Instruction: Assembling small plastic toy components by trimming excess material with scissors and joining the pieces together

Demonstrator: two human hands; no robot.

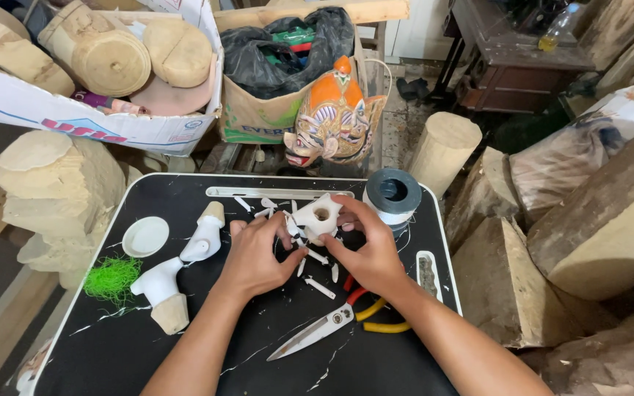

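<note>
Fingers [285,233] of both hands pinch a small white carved piece [318,217] on the black table [111,352]. Scissors [313,331] lie just below the right hand [370,253]; white carved limbs [177,268] lie beside the left hand [254,257].

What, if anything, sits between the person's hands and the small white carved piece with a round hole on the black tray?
Nothing visible does. Both the left hand and right hand already touch the white carved piece with a round hole, fingers closed around its sides.
</note>
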